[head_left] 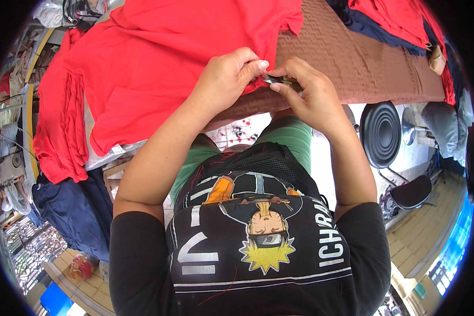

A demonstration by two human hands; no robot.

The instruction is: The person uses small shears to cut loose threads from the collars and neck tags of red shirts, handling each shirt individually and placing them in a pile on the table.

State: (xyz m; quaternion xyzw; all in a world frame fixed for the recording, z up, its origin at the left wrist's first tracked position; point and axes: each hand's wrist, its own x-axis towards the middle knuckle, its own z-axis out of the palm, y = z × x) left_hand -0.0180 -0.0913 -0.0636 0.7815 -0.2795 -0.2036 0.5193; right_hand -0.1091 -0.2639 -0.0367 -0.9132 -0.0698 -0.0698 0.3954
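A red fabric garment [158,58] lies spread over the table's left part, its edge reaching the near side. My left hand [222,80] is closed, thumb and fingers pinching the garment at its right near edge. In my right hand [313,94] is a small pair of thread snips [275,80], dark with a metal blade tip. The blade points left and sits close to the pinched cloth, near my left thumb. The exact spot where blade and cloth meet is too small to make out.
A brown patterned cloth [347,63] covers the table. More red and navy garments [397,23] lie at the far right, and navy cloth [73,210] hangs at the left. A black round stool [380,134] stands right of my legs. Red thread scraps dot the floor.
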